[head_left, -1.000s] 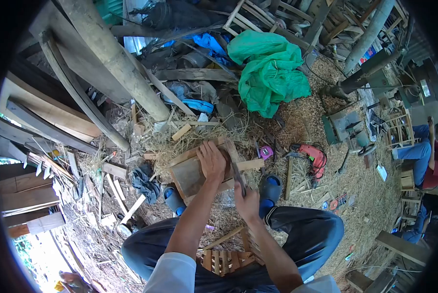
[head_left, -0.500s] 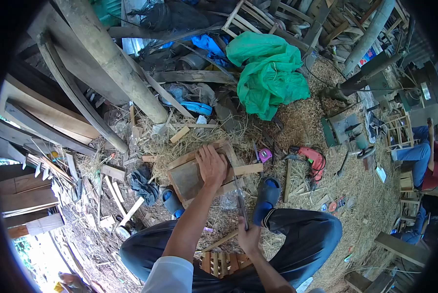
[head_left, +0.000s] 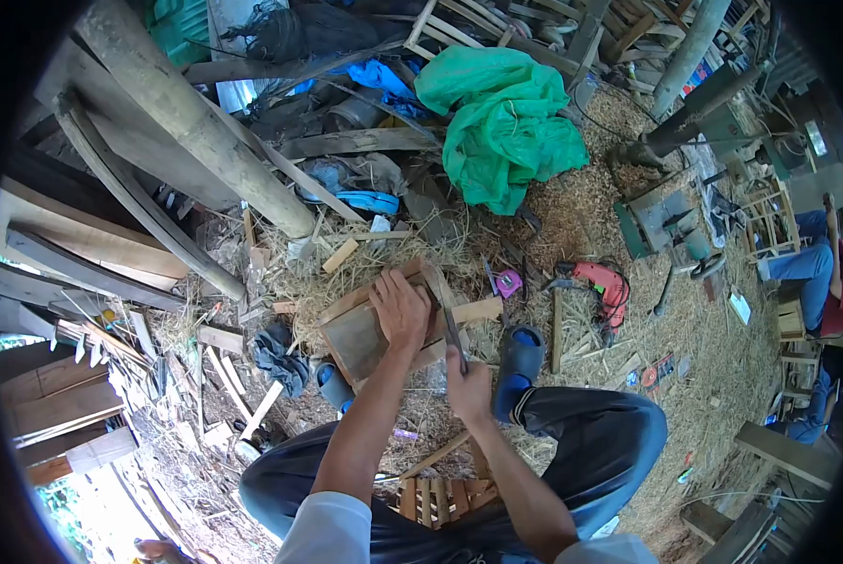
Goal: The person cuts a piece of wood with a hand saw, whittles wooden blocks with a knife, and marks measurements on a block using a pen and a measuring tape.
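A wooden box-like block (head_left: 354, 340) lies on the ground between my feet, and my left hand (head_left: 402, 312) presses down on top of it. A short pale wooden strip (head_left: 480, 309) sticks out to the right from beside that hand, whose fingers are together and appear to pin it; its inner end is hidden. My right hand (head_left: 469, 387) is wrapped round the handle of a handsaw (head_left: 447, 314). The saw's narrow-looking blade, seen almost edge-on, crosses the strip just right of my left hand and points away from me.
Right of the block lie a pink tape measure (head_left: 508, 282) and a red power drill (head_left: 606, 293). A green plastic sheet (head_left: 511, 127) is heaped ahead. A machine (head_left: 675, 221) stands at right, people sit beyond it. Straw and wood scraps cover the ground.
My right hand has pushed the handsaw forward, away from me, along the block. My left hand stays on the block and strip. The whole view has shifted slightly.
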Demonstrator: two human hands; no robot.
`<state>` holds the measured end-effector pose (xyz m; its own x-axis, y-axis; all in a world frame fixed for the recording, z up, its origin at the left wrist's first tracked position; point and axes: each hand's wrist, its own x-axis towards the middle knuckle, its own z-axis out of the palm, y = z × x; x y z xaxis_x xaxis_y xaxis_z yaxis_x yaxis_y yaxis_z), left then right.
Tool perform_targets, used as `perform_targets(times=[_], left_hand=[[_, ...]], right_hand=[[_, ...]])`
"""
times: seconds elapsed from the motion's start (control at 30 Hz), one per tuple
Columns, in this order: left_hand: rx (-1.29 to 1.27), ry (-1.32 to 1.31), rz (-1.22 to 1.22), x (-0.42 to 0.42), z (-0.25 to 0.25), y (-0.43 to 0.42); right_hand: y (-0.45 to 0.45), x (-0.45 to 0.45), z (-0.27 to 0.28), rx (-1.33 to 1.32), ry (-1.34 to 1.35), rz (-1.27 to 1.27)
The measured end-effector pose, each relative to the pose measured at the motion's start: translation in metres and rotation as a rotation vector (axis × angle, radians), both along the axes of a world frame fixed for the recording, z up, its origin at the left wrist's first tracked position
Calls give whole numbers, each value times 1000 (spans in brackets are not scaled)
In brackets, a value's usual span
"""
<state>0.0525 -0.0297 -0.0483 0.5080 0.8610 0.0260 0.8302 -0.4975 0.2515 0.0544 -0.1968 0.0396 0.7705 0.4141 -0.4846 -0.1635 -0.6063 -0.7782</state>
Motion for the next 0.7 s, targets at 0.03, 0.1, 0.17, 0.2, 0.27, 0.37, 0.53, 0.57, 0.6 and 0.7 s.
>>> perform_targets(times=[0.03,0.1,0.17,0.2,0.27,0.37,0.53,0.57,0.6,0.7], left_hand=[[7,8,-10,-3,2,2],[2,53,2,1,5,-1],[15,46,3,2,7,-2],[29,37,2,3,7,-1],[36,50,-7,0,4,-3],[39,54,0,4,3,-3],[-15,45,36,4,5,2],[-9,38,24,6,4,2],[-8,40,7,4,3,0],[12,41,-6,4,4,1]], right_hand=[[3,3,6,-26,5,83],[-17,-5,8,-114,-24,163],[-59,-37,26,34,-12,127],[-56,-34,17,37,-15,135],[-37,-24,8,-127,-34,89],[2,2,-5,-75,-84,69],[-71,-45,8,-6,-111,110],[-84,-54,5,16,-137,116],[-89,-58,8,12,-113,75],[-93,-57,15,-36,-22,48]])
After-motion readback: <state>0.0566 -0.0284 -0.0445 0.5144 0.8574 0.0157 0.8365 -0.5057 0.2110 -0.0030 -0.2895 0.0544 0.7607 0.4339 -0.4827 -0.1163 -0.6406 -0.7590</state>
